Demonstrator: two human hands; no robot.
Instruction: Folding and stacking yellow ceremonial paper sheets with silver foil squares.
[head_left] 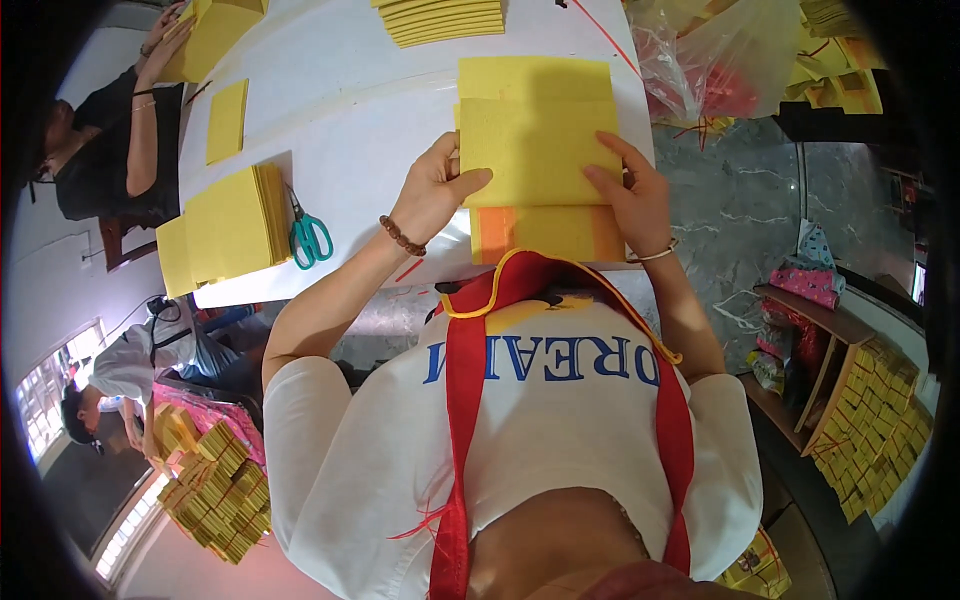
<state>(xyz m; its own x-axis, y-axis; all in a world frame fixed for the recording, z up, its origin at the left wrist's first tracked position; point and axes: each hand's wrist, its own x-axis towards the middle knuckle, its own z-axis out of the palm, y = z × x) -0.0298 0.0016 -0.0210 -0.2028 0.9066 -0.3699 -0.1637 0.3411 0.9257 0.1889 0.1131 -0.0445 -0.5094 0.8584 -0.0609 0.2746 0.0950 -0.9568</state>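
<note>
Between my two hands is a stack of yellow paper sheets [535, 140], held at the table's near edge. My left hand [437, 185] grips its left side, thumb on top and fingers behind. On the right side my right hand [632, 190] pinches the stack, its thumb and forefinger on the upper face. Under the lower edge of the stack, another yellow paper with orange bands [540, 230] lies close to my apron. Left of my left hand, teal-handled scissors [308, 235] rest beside a pile of yellow paper [235, 225].
A white table [350, 130] spreads ahead, bearing another paper stack [445, 20] at its far side. Across the left corner, a co-worker's hands [165, 40] handle yellow paper. A clear plastic bag [715, 60] hangs at the right. Bundles [870, 430] fill a shelf at lower right.
</note>
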